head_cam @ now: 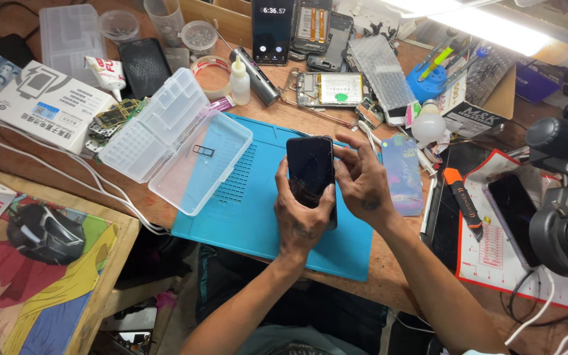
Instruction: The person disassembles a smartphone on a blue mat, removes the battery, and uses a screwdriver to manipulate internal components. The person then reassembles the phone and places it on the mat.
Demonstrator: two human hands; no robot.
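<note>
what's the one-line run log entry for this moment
left hand: holds phone | right hand: on phone's right edge | under: blue mat | nearby: open clear case

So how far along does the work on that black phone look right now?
Done: the clear plastic case lies open on the blue mat with a small metal tray inside, apparently the card tray. In hand: the left hand grips the black phone while the right hand works its right edge. Left: the phone looks closed, screen dark and seemingly cracked; the orange-tipped tool lies untouched.
</note>
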